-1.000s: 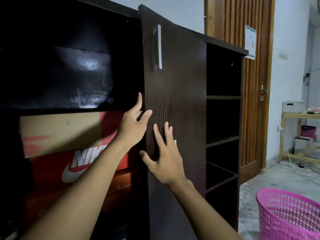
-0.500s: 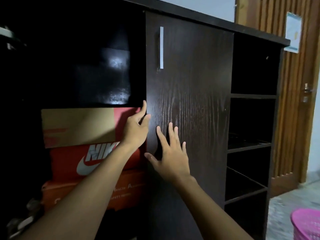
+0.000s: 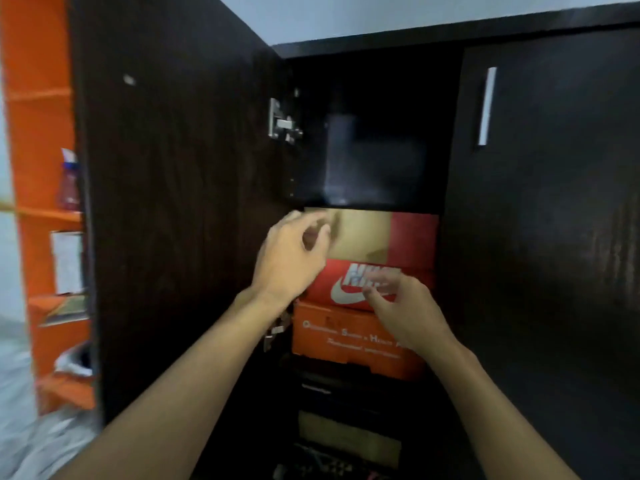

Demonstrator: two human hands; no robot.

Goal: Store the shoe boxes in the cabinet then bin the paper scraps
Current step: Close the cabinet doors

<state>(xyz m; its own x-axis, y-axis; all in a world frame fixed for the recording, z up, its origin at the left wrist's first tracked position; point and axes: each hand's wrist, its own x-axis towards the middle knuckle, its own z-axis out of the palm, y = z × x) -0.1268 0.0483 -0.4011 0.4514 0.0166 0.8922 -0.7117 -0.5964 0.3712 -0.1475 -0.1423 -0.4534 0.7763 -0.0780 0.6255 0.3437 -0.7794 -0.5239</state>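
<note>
Three shoe boxes (image 3: 332,278) sat stacked inside the dark cabinet (image 3: 381,50): a tan-and-red box (image 3: 381,233) on top, the red Nike box (image 3: 417,276) beneath, an orange box (image 3: 339,337) below that. The left door (image 3: 173,202) stood wide at 9 o'clock, the right door (image 3: 554,237) closed at 3 o'clock. The left hand (image 3: 291,258) hovered before the top box and the right hand (image 3: 405,310) before the Nike logo, each grip loose, fingers apart, holding nothing. Blur hid any contact.

Orange shelf unit (image 3: 34,64), pale wall (image 3: 346,15)
</note>
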